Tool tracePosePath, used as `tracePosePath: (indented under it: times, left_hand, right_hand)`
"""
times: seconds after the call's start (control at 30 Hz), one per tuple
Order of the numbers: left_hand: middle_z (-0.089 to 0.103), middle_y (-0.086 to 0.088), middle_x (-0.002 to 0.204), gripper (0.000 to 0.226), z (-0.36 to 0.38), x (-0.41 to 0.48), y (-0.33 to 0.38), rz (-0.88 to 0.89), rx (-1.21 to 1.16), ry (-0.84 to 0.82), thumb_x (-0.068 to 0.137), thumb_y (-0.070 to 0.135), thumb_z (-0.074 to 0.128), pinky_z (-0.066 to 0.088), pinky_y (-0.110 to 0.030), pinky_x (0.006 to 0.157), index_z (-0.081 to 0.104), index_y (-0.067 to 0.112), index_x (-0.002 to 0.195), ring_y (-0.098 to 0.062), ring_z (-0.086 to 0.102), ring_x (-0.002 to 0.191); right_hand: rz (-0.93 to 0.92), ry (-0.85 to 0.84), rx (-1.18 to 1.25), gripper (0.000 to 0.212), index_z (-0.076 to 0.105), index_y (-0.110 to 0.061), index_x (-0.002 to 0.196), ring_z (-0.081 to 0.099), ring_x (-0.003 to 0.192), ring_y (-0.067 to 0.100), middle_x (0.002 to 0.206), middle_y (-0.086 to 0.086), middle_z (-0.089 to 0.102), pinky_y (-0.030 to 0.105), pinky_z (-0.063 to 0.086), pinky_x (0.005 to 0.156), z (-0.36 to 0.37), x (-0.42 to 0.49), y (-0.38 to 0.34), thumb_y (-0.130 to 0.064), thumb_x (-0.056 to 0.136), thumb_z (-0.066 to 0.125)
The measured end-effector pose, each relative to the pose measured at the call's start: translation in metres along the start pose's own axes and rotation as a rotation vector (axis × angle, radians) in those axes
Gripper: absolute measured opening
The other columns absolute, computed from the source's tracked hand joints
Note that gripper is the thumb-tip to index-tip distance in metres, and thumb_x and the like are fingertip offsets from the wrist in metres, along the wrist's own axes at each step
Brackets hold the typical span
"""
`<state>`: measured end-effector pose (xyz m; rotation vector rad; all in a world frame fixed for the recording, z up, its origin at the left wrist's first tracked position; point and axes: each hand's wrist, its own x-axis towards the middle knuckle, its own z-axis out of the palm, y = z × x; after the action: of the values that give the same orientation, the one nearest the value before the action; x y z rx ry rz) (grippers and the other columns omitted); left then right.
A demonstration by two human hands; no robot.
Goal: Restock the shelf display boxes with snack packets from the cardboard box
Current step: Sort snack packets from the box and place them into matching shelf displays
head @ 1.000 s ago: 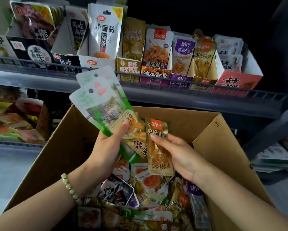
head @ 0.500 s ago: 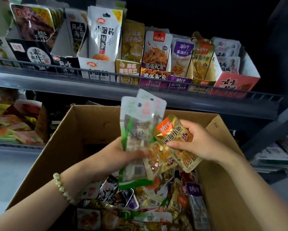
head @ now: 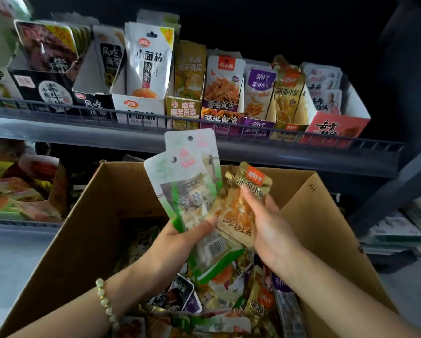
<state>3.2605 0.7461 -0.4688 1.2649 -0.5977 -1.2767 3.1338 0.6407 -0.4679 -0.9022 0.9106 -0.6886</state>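
— In the cardboard box (head: 102, 215) nearest you, what were you dealing with?

— Loose snack packets (head: 229, 296), heaped every which way. I judged them light, thin and glossy. They were floppy pouches that would slide on one another, so I'd take each by a flat sealed edge, not the puffed middle.

— And above the heap, the hands?

— My left hand (head: 180, 242) gripped a fan of green-and-white packets (head: 185, 186) by their lower halves, with the thumb pressed across the front and the fingers curled behind. My right hand (head: 272, 230) pinched one gold fish-snack packet (head: 243, 206) that was touching the fan. The fingers lay nearly straight over its face, and I couldn't see the thumb.

— Where was it bound?

— Beyond the box, on the shelf (head: 107, 140), a gold display box (head: 288, 129) showed the same print. It sat between a purple display box (head: 258, 126) and a red display box (head: 333, 126). I reckoned the pouch wanted sliding in upright, edge first, since it would buckle if shoved flat.
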Motion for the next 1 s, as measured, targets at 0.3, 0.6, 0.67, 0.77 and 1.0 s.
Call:
tracePosePath:
  times: [0.3,0.6,0.67,0.77,1.0]
  left_hand:
    - [0.076,-0.006,0.095,0.021,0.007,-0.007,-0.004,-0.018,0.086,-0.004,0.077,0.014,0.066,0.053,-0.041,0.091,0.066,0.011,0.098,-0.023,0.072,0.091]
    - [0.074,-0.014,0.097,0.035,-0.011,0.006,0.029,-0.046,0.042,-0.068,0.067,0.013,0.069,0.059,-0.039,0.075,0.065,0.006,0.101,-0.028,0.073,0.083]
    - [0.074,-0.016,0.095,0.033,-0.012,0.006,0.031,-0.061,-0.042,-0.091,0.067,0.009,0.067,0.06,-0.033,0.066,0.066,0.005,0.1,-0.026,0.073,0.078]
    - [0.073,-0.019,0.096,0.029,-0.011,0.005,0.036,-0.071,-0.134,-0.125,0.073,0.003,0.07,0.06,-0.031,0.062,0.065,0.004,0.102,-0.027,0.073,0.077]
    - [0.076,-0.007,0.093,0.029,-0.005,0.016,0.072,0.102,0.112,-0.003,0.074,0.012,0.066,0.06,-0.027,0.066,0.067,0.009,0.103,-0.019,0.074,0.079]
  right_hand:
    - [-0.051,0.042,0.015,0.038,0.046,-0.023,0.117,0.073,0.076,0.017,0.104,0.008,0.069,0.028,0.056,0.055,0.001,-0.002,0.013,-0.021,0.086,0.068]
    - [0.021,-0.311,-0.181,0.042,0.067,-0.012,0.101,0.068,0.079,0.014,0.086,0.003,0.072,0.024,0.057,0.061,-0.026,0.021,-0.052,-0.027,0.063,0.078]
    - [0.107,-0.407,-0.087,0.061,0.071,-0.008,0.101,0.07,0.082,0.017,0.093,0.009,0.072,0.026,0.059,0.065,-0.033,0.025,-0.049,-0.026,0.047,0.093]
    - [0.142,-0.446,0.0,0.073,0.07,-0.004,0.104,0.071,0.085,0.018,0.097,0.013,0.072,0.027,0.06,0.071,-0.034,0.026,-0.045,-0.024,0.039,0.098]
    - [-0.191,-0.197,-0.298,0.048,0.064,-0.012,0.113,0.068,0.092,0.019,0.102,0.008,0.072,0.025,0.059,0.073,-0.041,0.019,-0.092,-0.02,0.067,0.071]
